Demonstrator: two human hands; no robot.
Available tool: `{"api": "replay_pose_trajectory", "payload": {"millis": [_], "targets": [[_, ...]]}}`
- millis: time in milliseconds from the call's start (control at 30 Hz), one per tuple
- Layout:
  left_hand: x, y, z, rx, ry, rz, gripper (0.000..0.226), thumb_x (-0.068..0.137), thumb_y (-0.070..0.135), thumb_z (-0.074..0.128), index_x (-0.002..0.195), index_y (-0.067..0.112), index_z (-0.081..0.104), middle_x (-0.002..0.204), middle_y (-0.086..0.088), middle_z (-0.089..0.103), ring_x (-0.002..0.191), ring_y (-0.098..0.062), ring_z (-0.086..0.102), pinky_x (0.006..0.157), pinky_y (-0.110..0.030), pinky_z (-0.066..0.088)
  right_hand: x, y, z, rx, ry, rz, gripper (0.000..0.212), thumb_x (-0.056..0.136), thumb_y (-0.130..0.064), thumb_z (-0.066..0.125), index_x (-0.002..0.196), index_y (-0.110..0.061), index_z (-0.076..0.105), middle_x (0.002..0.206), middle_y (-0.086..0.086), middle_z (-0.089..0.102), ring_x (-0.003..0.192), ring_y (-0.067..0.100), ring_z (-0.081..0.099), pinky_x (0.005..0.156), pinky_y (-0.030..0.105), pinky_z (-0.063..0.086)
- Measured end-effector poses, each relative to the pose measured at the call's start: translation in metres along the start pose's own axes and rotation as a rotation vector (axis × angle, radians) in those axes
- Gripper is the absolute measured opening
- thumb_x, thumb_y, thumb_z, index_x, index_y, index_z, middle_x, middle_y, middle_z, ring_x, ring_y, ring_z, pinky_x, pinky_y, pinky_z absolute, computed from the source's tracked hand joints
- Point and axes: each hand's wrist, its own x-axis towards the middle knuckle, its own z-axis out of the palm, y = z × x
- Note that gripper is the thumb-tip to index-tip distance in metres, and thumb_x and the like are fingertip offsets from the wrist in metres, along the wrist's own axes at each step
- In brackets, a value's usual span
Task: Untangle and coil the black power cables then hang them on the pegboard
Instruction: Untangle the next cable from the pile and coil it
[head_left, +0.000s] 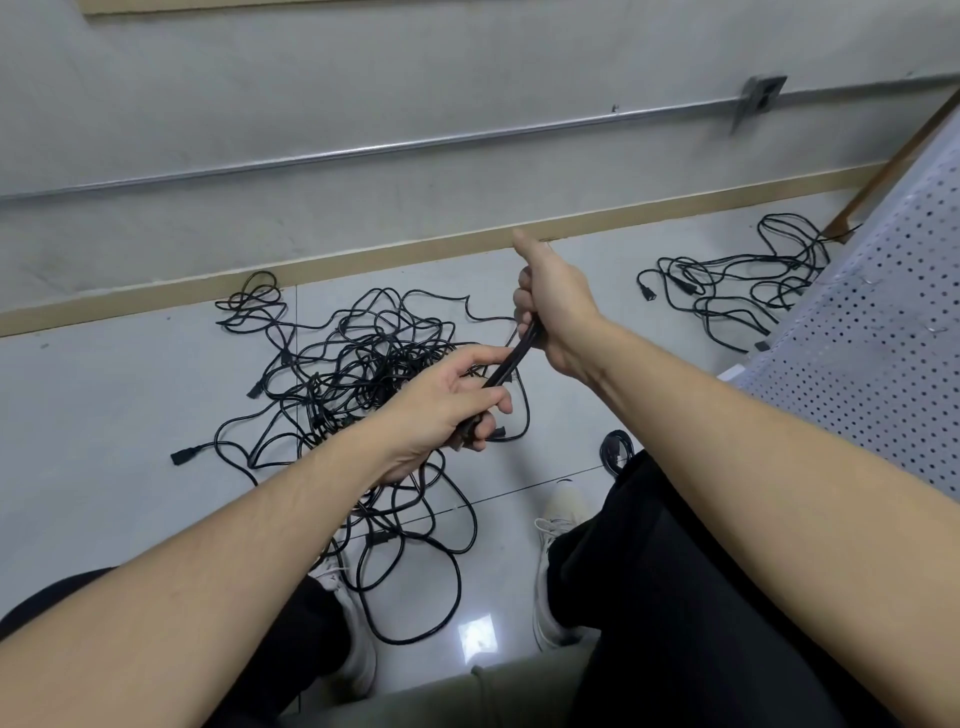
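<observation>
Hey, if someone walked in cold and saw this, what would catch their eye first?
Probably the two hands, left hand and right hand, gripping a folded bundle of black cable at centre. Behind them a big tangled cable pile sprawls over the floor, with a smaller tangle near the perforated panel at right.

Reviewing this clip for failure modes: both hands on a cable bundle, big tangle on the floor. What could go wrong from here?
1. The bundle held by the left hand and right hand seems to trail into the floor tangle; pulling may tighten knots.
2. Loops lie by the shoes: possible snag or trip.
3. Either grip could slip on the doubled strands.
</observation>
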Motion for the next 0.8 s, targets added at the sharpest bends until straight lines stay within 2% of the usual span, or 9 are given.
{"api": "replay_pose_trajectory", "payload": {"millis": [133,200,267,367,467,567,633,700,800], "targets": [[-0.002,-0.002,-0.001,-0.047,-0.028,-0.022,0.041,0.089,0.014,0.065,0.127,0.030,0.059,0.080,0.001,0.063,0.057,-0.014,0.050,0.063,-0.034,0.037,0.005,0.003,0.001,-0.046,0.035,0.002,0.045,0.106,-0.038,0.043,0.065,-0.022,0.033,0.046,-0.005,0.032,0.045,0.016,0.028,0.041,0.020,0.031],[-0.001,-0.001,0.000,-0.092,0.010,-0.035,0.038,0.095,0.008,0.061,0.128,0.025,0.056,0.079,-0.001,0.059,0.055,-0.013,0.046,0.059,-0.031,0.034,0.006,0.004,-0.001,0.018,-0.017,0.030,0.046,0.107,-0.047,0.040,0.069,-0.021,0.039,0.051,-0.002,0.044,0.046,0.016,0.038,0.044,0.020,0.043],[0.001,0.003,0.000,-0.184,0.100,-0.031,0.033,0.102,-0.001,0.051,0.126,0.020,0.053,0.077,-0.001,0.054,0.053,-0.011,0.042,0.052,-0.025,0.036,0.007,0.004,-0.006,0.082,-0.123,0.078,0.055,0.104,-0.063,0.028,0.082,-0.018,0.052,0.066,0.004,0.066,0.058,0.020,0.060,0.058,0.032,0.059],[0.006,0.014,-0.005,-0.366,0.219,0.007,0.028,0.103,-0.003,0.044,0.119,0.019,0.050,0.073,0.001,0.050,0.051,-0.009,0.041,0.048,-0.022,0.039,0.012,0.012,-0.013,-0.058,-0.269,0.114,0.065,0.104,-0.063,0.015,0.106,-0.016,0.060,0.097,0.012,0.077,0.088,0.028,0.069,0.081,0.042,0.057],[0.013,0.023,-0.015,-0.483,0.303,0.051,0.026,0.103,-0.002,0.041,0.114,0.021,0.049,0.073,0.003,0.048,0.054,-0.010,0.042,0.049,-0.023,0.042,0.007,0.025,-0.011,-0.492,-0.467,0.077,0.030,0.103,-0.034,0.038,0.118,-0.022,0.061,0.118,0.008,0.074,0.103,0.027,0.065,0.094,0.043,0.049],[0.017,0.031,-0.020,-0.609,0.363,0.090,0.030,0.103,-0.002,0.039,0.115,0.022,0.052,0.071,0.003,0.049,0.061,-0.012,0.049,0.059,-0.027,0.051,-0.004,0.037,-0.003,-0.845,-0.774,0.038,0.035,0.087,-0.020,0.051,0.122,-0.024,0.057,0.126,0.002,0.066,0.113,0.029,0.057,0.102,0.049,0.043],[0.018,0.035,-0.022,-0.700,0.405,0.110,0.033,0.102,-0.004,0.040,0.116,0.021,0.057,0.070,0.001,0.051,0.068,-0.015,0.060,0.074,-0.038,0.062,-0.014,0.039,0.006,-0.869,-0.905,0.025,0.041,0.078,-0.020,0.050,0.118,-0.012,0.058,0.114,0.009,0.062,0.105,0.028,0.052,0.094,0.041,0.041],[0.018,0.037,-0.024,-0.748,0.451,0.130,0.035,0.103,-0.003,0.039,0.118,0.021,0.060,0.070,0.000,0.051,0.075,-0.018,0.068,0.083,-0.047,0.063,-0.022,0.039,0.015,-0.819,-0.935,0.030,0.027,0.085,-0.025,0.060,0.109,-0.010,0.062,0.107,0.003,0.063,0.102,0.015,0.054,0.093,0.027,0.037],[0.017,0.039,-0.026,-0.780,0.491,0.150,0.037,0.106,0.000,0.037,0.124,0.023,0.062,0.069,0.001,0.051,0.066,-0.016,0.065,0.072,-0.044,0.063,-0.022,0.043,0.022,-0.785,-0.946,0.010,0.008,0.101,-0.024,0.061,0.095,-0.020,0.064,0.105,-0.003,0.072,0.102,0.005,0.061,0.101,0.025,0.038]]}}
